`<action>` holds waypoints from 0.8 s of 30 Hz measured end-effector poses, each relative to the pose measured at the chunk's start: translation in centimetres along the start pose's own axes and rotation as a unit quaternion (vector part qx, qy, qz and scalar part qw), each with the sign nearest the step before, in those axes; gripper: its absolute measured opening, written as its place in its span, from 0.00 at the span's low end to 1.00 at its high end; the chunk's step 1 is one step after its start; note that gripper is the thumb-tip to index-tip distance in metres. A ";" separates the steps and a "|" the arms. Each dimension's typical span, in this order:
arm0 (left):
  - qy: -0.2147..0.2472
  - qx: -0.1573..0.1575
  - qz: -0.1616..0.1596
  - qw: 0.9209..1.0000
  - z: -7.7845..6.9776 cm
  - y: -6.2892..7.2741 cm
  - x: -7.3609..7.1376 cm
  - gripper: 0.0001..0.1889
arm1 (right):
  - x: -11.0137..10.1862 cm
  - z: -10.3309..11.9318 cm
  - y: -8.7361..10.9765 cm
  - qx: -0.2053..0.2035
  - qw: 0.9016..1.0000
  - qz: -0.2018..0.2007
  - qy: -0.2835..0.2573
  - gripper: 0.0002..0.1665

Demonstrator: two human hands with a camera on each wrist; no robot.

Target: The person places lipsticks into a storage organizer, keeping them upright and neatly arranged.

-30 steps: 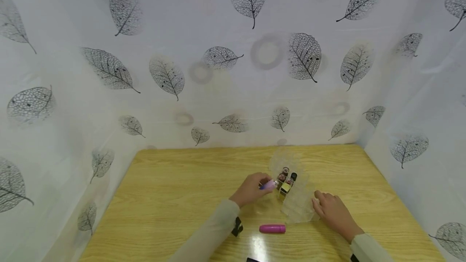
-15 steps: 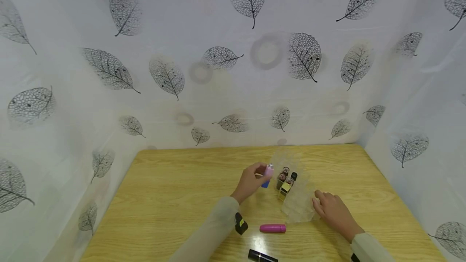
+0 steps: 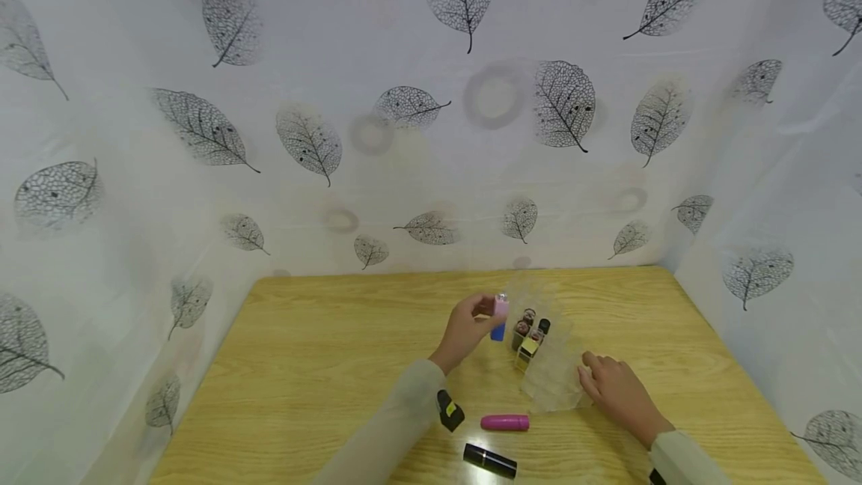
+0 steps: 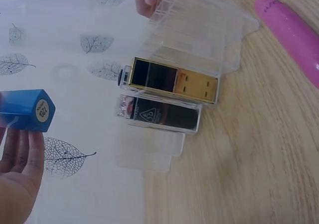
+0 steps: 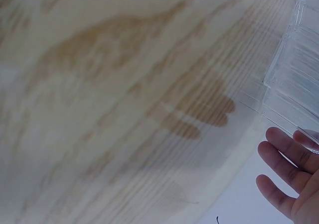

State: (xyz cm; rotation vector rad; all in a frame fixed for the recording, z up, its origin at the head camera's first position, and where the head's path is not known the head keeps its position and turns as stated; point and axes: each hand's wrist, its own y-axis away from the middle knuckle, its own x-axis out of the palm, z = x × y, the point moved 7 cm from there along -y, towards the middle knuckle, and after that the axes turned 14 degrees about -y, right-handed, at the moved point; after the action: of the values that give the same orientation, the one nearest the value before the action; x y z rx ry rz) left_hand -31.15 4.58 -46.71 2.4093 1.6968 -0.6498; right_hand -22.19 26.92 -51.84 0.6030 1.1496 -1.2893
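A pink-and-blue lipstick point(image 3: 499, 317) stands upright between the thumb and fingers of my left hand point(image 3: 465, 329), which pinches it just left of a clear stepped lipstick rack point(image 3: 554, 384). In the left wrist view its blue end point(image 4: 30, 109) carries a round label. The rack holds several lipsticks, among them a black-and-gold one point(image 4: 173, 80) and a dark one point(image 4: 167, 114). My right hand point(image 3: 618, 394) is at the rack's right edge, fingers loosely extended point(image 5: 281, 159). Whether its thumb touches the rack is hard to see.
On the wooden table point(image 3: 323, 365), a magenta tube point(image 3: 505, 423) lies in front of the rack. A black tube with a silver band point(image 3: 490, 461) lies nearer the front. Leaf-patterned sheeting point(image 3: 404, 171) walls the back and sides.
My left hand has moved up and slightly away from the rack, turning the lipstick from tilted to upright. The black tube at the front has come into view. My right hand stays still.
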 end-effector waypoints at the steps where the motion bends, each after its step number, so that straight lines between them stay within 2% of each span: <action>1: 0.004 0.001 0.001 1.000 -0.1 0.0 0.0 0.15 | 0.0 0.0 0.0 0.001 1.000 0.001 0.000 0.08; 13: 0.028 0.014 0.006 0.999 -1.8 -0.5 0.7 0.16 | 0.1 -0.2 0.0 0.012 1.000 0.005 -0.011 0.08; 18: 0.014 0.031 0.009 0.999 -2.5 -0.9 1.6 0.16 | 0.2 -0.3 0.0 0.012 1.000 0.003 -0.010 0.09; 24: 0.012 0.033 0.012 0.999 -2.8 -1.3 3.3 0.16 | 0.2 -0.4 0.0 0.005 1.000 -0.003 -0.016 0.09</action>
State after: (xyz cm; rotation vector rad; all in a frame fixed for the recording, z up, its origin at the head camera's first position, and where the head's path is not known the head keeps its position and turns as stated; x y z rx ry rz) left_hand -30.68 8.83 -45.35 2.4879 1.6786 -0.6882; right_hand -22.30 27.17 -52.17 0.5846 1.1206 -1.3049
